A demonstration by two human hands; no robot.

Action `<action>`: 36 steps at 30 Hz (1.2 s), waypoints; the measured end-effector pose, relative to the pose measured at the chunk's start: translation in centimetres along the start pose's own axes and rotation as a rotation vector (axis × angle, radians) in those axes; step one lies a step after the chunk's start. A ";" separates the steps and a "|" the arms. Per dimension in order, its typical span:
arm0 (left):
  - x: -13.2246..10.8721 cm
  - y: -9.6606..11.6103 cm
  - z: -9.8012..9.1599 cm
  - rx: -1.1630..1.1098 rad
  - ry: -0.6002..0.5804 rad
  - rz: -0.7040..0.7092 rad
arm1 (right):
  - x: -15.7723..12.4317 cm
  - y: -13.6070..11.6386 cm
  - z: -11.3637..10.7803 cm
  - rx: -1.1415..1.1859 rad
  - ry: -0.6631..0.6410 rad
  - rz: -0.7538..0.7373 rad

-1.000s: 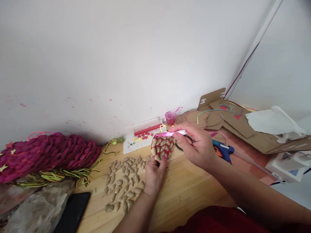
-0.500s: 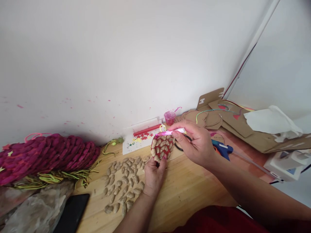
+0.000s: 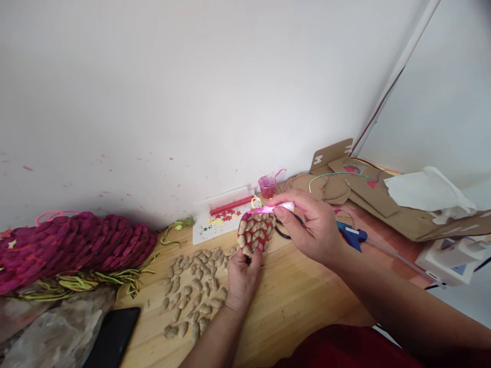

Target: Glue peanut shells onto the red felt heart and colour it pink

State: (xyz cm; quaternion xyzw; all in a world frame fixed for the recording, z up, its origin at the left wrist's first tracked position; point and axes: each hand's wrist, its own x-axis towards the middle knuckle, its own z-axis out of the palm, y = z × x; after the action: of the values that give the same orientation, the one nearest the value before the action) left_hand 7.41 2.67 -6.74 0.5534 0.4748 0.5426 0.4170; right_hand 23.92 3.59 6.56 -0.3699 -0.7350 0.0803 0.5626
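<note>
My left hand (image 3: 244,275) grips the lower edge of a red piece covered with peanuts (image 3: 256,236), held up above the wooden table. In my right hand (image 3: 312,225) is a white-handled paintbrush (image 3: 273,207), its tip coated in magenta paint. The tip touches the peanuts at the piece's upper left, where some are magenta. A yellow loop of cord (image 3: 256,201) shows at the top of the piece. Behind it stands a small clear cup of magenta paint (image 3: 267,187). Many loose peanuts (image 3: 196,286) lie on the table left of my left hand.
At left rests a stack of magenta peanut-covered pieces (image 3: 84,245) with yellow-green cords, beside a plastic bag (image 3: 57,327) and a black flat object (image 3: 115,332). White paper with stars (image 3: 203,230) lies near the wall. Cardboard (image 3: 368,197) and a blue glue gun (image 3: 351,235) are at right.
The brush tip has shifted slightly left along the upper-left edge of the peanut-covered piece. My left hand keeps its hold almost unmoved.
</note>
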 end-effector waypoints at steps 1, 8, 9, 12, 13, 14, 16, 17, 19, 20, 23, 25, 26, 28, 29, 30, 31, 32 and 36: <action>0.0 0.0 0.0 0.002 -0.002 0.000 | 0.0 0.0 0.0 0.004 -0.003 -0.003; 0.0 0.2 -0.1 0.019 0.013 -0.003 | 0.0 0.0 0.0 -0.016 -0.009 0.003; 0.0 0.3 0.0 0.010 0.009 -0.001 | 0.1 0.1 0.0 -0.017 0.001 0.006; 0.0 0.3 0.0 -0.011 -0.002 0.003 | 0.1 0.1 -0.1 -0.011 0.011 -0.001; 0.0 0.2 0.0 -0.011 -0.003 0.001 | 0.1 0.0 -0.1 -0.006 0.004 -0.003; 0.0 0.1 0.0 -0.011 -0.003 -0.001 | 0.1 0.0 -0.1 -0.003 -0.006 -0.005; 0.1 -0.2 0.0 -0.019 -0.002 -0.005 | 0.0 -0.1 0.0 -0.003 -0.018 -0.009; 0.1 -0.3 0.0 -0.030 0.001 -0.005 | 0.0 0.0 0.0 -0.006 -0.015 -0.008; 0.1 -0.5 0.1 -0.057 0.004 -0.004 | 0.0 0.1 0.0 -0.014 -0.003 0.004; 0.1 -0.5 0.1 -0.068 0.007 -0.005 | 0.0 0.2 -0.1 -0.020 0.005 0.013; 0.1 -0.2 0.2 -0.081 0.021 -0.015 | -0.2 0.4 -0.2 -0.038 0.028 0.023; 0.1 -0.1 0.2 -0.082 0.020 -0.016 | -0.3 0.4 -0.2 -0.027 0.033 0.019; 0.1 -0.1 0.2 -0.082 0.013 -0.018 | -0.4 0.4 -0.2 -0.015 0.028 0.018; 0.1 -0.3 0.2 -0.082 0.002 -0.026 | -0.5 0.5 -0.1 0.004 0.014 0.016; 0.1 -0.5 0.2 -0.085 0.003 -0.030 | -0.6 0.6 0.0 0.008 0.013 0.015; 0.1 -0.7 0.1 -0.089 0.006 -0.033 | -0.6 0.7 0.0 0.007 0.017 0.016; 0.1 -0.9 0.1 -0.092 0.008 -0.035 | -0.6 0.8 0.0 0.003 0.025 0.021; 0.1 -1.0 0.1 -0.096 0.011 -0.035 | -0.7 0.8 0.0 -0.004 0.034 0.028; 0.1 -0.9 0.1 -0.090 0.016 -0.036 | -0.7 0.8 -0.1 -0.009 0.039 0.040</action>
State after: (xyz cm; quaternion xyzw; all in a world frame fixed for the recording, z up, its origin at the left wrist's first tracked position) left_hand 7.50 2.94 -7.56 0.5211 0.4631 0.5601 0.4475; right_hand 24.41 3.65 5.64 -0.3884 -0.7166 0.0810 0.5736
